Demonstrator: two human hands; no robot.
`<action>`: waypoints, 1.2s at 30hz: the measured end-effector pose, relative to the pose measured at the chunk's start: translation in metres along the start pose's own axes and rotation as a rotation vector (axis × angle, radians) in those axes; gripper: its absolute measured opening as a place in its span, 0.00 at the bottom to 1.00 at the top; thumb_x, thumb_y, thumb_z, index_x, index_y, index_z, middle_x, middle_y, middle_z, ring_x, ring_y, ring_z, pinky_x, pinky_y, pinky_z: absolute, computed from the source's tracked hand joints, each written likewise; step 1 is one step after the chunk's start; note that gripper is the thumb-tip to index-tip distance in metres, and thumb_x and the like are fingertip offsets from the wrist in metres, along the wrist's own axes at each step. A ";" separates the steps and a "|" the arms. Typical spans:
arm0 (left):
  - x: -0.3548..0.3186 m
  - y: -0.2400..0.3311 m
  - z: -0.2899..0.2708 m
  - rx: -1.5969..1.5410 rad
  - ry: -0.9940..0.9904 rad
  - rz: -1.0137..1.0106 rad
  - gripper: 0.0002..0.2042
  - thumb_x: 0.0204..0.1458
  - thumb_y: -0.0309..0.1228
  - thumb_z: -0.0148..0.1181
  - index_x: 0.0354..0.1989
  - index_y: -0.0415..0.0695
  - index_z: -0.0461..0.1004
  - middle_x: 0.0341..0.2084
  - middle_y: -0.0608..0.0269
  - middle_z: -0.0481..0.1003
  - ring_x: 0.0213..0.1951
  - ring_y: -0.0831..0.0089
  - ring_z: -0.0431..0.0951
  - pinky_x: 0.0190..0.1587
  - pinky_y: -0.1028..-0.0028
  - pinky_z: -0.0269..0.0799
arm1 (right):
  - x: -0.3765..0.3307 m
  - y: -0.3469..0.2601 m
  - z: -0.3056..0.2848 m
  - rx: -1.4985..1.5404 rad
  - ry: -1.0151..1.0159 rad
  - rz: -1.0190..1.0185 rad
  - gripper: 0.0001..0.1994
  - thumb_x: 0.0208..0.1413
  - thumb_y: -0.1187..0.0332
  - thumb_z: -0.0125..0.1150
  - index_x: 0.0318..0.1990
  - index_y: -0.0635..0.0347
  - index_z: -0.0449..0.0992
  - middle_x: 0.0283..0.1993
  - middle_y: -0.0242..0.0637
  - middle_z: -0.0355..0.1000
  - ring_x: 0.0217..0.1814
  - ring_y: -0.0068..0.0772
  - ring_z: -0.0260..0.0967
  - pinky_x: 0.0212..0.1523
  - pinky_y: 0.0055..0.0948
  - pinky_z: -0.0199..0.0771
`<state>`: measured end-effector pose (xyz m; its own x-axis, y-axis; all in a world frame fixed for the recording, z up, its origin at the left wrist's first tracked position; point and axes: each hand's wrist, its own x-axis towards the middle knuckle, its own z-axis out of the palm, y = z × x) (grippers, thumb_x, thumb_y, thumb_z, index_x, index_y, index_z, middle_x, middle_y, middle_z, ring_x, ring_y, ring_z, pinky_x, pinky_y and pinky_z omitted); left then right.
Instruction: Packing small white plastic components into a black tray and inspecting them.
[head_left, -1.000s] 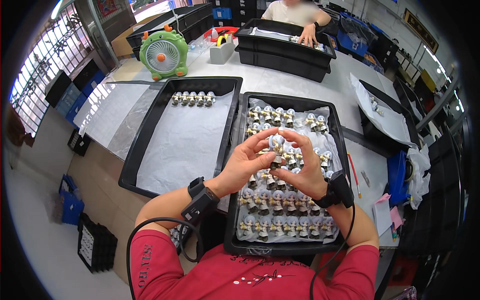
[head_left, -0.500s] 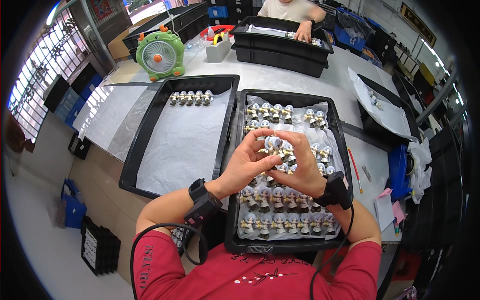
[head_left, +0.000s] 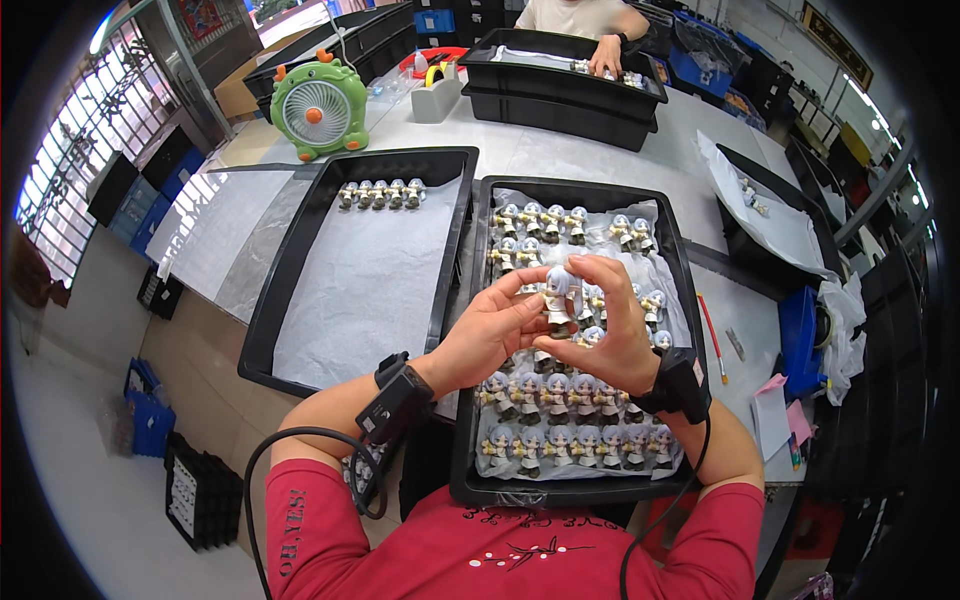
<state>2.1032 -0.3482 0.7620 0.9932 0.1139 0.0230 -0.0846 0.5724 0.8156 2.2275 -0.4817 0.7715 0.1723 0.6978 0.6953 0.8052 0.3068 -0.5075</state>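
Both hands meet over the right black tray [head_left: 480, 400], around one small figurine [head_left: 560, 300] with pale blue-grey hair, a white outfit and dark feet. The figurine is upright, its head toward the far side. My left hand [head_left: 492, 328] pinches it from the left with thumb and fingers. My right hand [head_left: 622, 335] curves round its right side, index finger by the head and thumb near the feet. Several rows of like figurines [head_left: 557, 445] lie on white paper in this tray; my hands hide its middle. The left black tray [head_left: 262, 345] holds one short row of figurines [head_left: 380, 194] at its far end.
A green fan [head_left: 320, 108] and a tape dispenser [head_left: 437, 95] stand at the back. Across the table, a person's hand [head_left: 606, 57] reaches into stacked black trays [head_left: 560, 117]. On the right lie a red brush [head_left: 712, 338] and another paper-lined tray [head_left: 775, 215].
The figurine has turned from tilted, head toward me, to upright with its body showing. My right fingers have opened wider around it, and my left hand has shifted slightly.
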 end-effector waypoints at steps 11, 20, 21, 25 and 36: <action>0.008 0.000 -0.001 -0.232 -0.213 -0.096 0.20 0.59 0.36 0.39 0.58 0.39 0.53 0.50 0.52 0.64 0.45 0.66 0.71 0.45 0.71 0.71 | 0.003 -0.006 -0.006 0.125 -0.021 -0.034 0.43 0.31 0.70 0.74 0.57 0.55 0.53 0.53 0.45 0.55 0.53 0.37 0.60 0.45 0.30 0.74; 0.007 0.007 0.005 -0.164 -0.229 -0.092 0.24 0.57 0.40 0.42 0.60 0.42 0.49 0.54 0.51 0.59 0.46 0.62 0.69 0.47 0.66 0.68 | 0.003 -0.004 -0.008 0.104 -0.029 -0.049 0.44 0.31 0.69 0.74 0.58 0.57 0.52 0.53 0.46 0.55 0.54 0.40 0.60 0.45 0.30 0.74; 0.006 0.008 0.004 -0.162 -0.228 -0.092 0.24 0.57 0.40 0.42 0.60 0.42 0.49 0.54 0.51 0.59 0.46 0.62 0.69 0.47 0.66 0.68 | 0.002 -0.004 -0.006 0.105 -0.028 -0.050 0.44 0.31 0.69 0.74 0.58 0.57 0.52 0.53 0.46 0.55 0.54 0.40 0.60 0.45 0.30 0.74; 0.006 0.008 0.000 -0.171 -0.233 -0.085 0.25 0.57 0.39 0.44 0.60 0.43 0.49 0.53 0.52 0.60 0.46 0.62 0.69 0.45 0.68 0.70 | 0.004 -0.005 -0.005 0.177 -0.029 -0.008 0.37 0.31 0.70 0.74 0.52 0.58 0.59 0.52 0.43 0.58 0.53 0.39 0.60 0.46 0.30 0.73; 0.042 0.102 -0.079 0.532 0.361 0.193 0.11 0.52 0.32 0.55 0.42 0.42 0.68 0.34 0.67 0.73 0.35 0.74 0.75 0.38 0.76 0.71 | 0.006 -0.011 -0.021 -0.097 0.065 0.004 0.20 0.35 0.68 0.70 0.39 0.57 0.71 0.46 0.39 0.66 0.49 0.41 0.62 0.49 0.35 0.62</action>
<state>2.1304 -0.2212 0.8003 0.8674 0.4915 0.0778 -0.1157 0.0471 0.9922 2.2312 -0.4945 0.7921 0.2098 0.6542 0.7266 0.8548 0.2381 -0.4612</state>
